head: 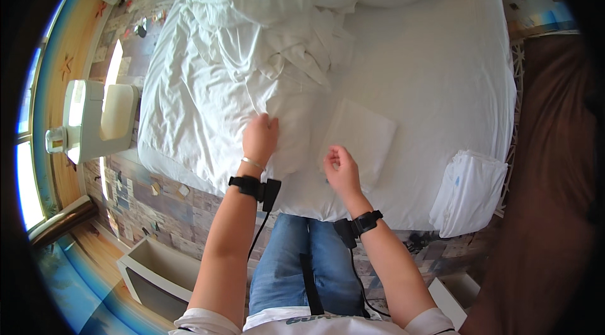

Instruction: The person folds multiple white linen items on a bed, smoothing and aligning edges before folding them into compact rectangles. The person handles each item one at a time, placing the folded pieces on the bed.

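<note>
Before me is a bed covered with a white sheet. On its left half lies a rumpled white duvet. My left hand is at the duvet's near part, fingertips pinched at its cloth beside a thin white cord or seam. My right hand hovers or rests over the near middle of the bed, fingers curled with the thumb side apart; no cloth shows in it. Just beyond it lies a flat folded white cloth. A folded stack of white linen sits at the near right corner.
A white side table stands left of the bed. White open-topped boxes or drawers are on the floor at lower left and lower right. A brown curtain or cover hangs along the right. Black cords run from both wrist straps.
</note>
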Demonstrator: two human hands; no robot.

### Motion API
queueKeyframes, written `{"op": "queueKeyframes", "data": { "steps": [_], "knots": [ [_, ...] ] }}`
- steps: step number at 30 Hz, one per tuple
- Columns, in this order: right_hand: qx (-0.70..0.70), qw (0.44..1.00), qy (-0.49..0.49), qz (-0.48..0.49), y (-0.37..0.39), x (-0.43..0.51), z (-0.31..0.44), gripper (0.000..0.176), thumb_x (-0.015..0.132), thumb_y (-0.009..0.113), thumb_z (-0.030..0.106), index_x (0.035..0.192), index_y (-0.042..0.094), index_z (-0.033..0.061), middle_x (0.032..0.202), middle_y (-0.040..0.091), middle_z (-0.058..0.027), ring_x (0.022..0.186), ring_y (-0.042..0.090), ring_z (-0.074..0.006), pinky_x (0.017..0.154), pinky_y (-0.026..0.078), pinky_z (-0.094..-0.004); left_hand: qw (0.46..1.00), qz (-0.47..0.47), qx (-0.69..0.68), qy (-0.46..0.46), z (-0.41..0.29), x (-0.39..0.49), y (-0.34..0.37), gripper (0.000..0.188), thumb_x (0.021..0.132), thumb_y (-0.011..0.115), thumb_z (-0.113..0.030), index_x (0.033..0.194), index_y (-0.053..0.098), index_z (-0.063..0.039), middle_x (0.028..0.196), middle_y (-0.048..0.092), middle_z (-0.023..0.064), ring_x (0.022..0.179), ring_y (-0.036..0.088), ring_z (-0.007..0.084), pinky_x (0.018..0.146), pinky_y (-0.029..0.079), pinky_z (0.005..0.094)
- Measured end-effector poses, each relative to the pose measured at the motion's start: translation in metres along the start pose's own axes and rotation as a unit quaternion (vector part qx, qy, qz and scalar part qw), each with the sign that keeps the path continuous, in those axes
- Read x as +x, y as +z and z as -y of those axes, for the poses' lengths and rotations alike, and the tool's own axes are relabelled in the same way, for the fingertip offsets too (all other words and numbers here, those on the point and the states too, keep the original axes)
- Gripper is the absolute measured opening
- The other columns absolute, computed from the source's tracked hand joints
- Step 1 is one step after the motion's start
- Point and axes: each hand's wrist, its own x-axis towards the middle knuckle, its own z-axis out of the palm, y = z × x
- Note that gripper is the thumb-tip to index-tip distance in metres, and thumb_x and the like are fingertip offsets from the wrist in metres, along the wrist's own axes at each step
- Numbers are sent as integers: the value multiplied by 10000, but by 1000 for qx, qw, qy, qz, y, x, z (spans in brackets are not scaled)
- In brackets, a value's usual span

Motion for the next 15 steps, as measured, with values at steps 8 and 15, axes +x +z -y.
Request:
{"op": "queueKeyframes", "data": {
  "steps": [8, 15],
  "knots": [
    [90, 986, 60, 126, -12, -26, 58, 280, 984, 628, 281, 1040, 638, 7, 842, 680, -63, 765, 648, -169, 716, 532, -304, 973, 129, -11, 191, -29, -108, -38, 182, 892, 589, -222, 782, 587, -78, 797, 618, 156, 785, 615, 388, 661, 486, 496],
    [31, 946, -14, 323, -12, -25, 117, 324, 930, 688, 333, 904, 611, 20, 759, 648, -47, 673, 583, -179, 643, 491, -332, 958, 116, -133, 225, -43, -204, -105, 185, 892, 627, -101, 773, 524, -4, 841, 582, 172, 753, 568, 379, 639, 458, 428]
  ]
}}
